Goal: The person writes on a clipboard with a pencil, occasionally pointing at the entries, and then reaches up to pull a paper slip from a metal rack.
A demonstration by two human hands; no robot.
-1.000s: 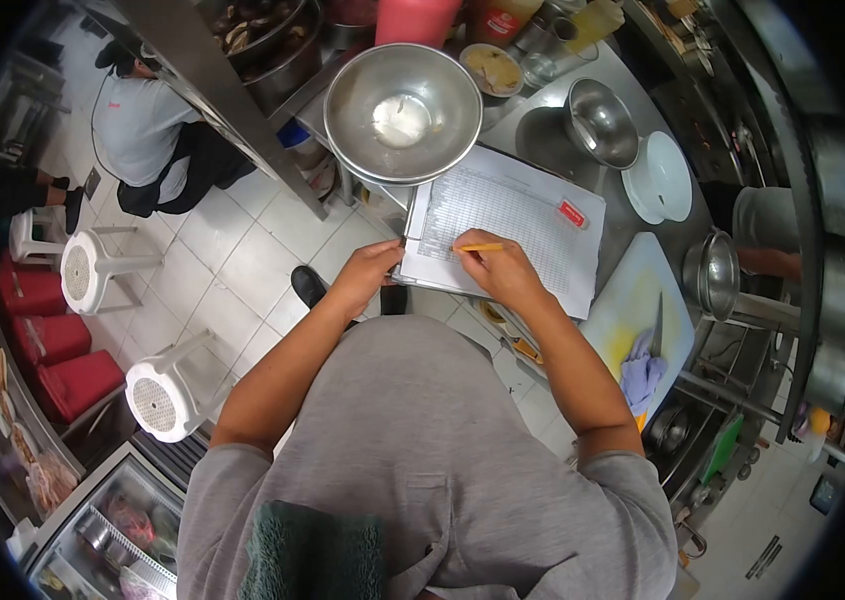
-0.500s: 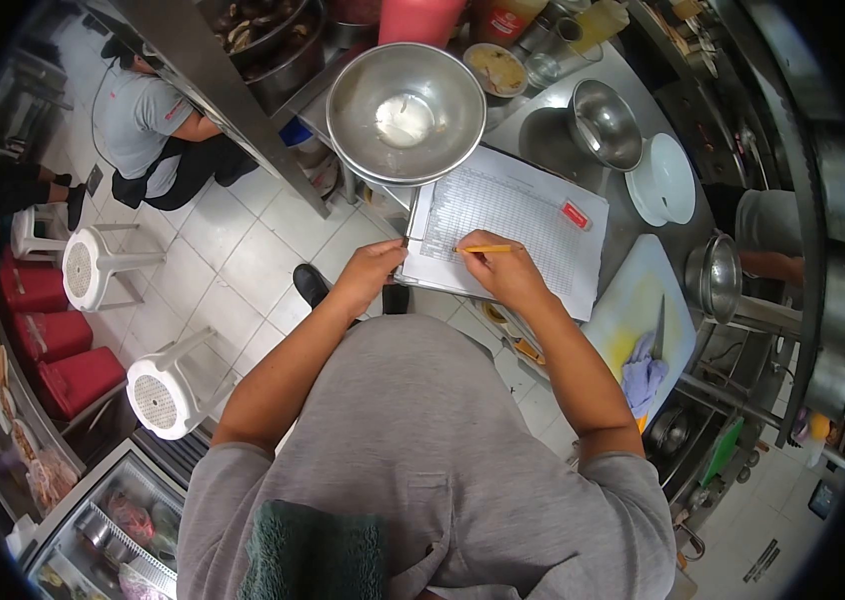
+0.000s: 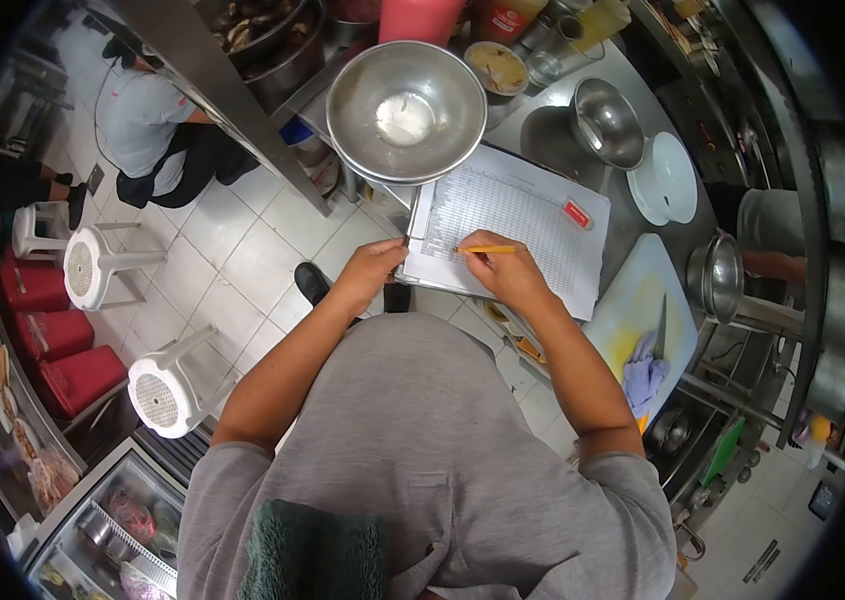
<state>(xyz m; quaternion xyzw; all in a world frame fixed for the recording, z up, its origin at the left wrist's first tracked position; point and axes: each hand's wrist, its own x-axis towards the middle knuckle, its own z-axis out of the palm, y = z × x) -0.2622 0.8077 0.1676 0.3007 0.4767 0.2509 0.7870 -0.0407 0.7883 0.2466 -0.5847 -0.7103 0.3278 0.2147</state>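
Note:
A printed sheet with a fine table (image 3: 503,215) lies on a clipboard at the front edge of the steel counter. My right hand (image 3: 505,270) grips a yellow pencil (image 3: 488,249), its tip resting on the left part of the sheet. With closed fingers, my left hand (image 3: 375,270) holds the clipboard's left edge. A red-and-white eraser (image 3: 577,213) sits near the sheet's right side. Just beyond the clipboard, a large steel bowl (image 3: 407,112) overlaps its upper left corner.
Right of the clipboard are a cutting board (image 3: 643,310) with a knife (image 3: 661,325) and purple cloth (image 3: 645,380), white bowls (image 3: 665,178) and a smaller steel bowl (image 3: 607,122). White stools (image 3: 165,395) stand at left. A co-worker (image 3: 148,120) bends down at upper left.
Both my hands and the pencil stay in nearly the same place. The co-worker at upper left has shifted slightly, with the arm lying farther behind the post.

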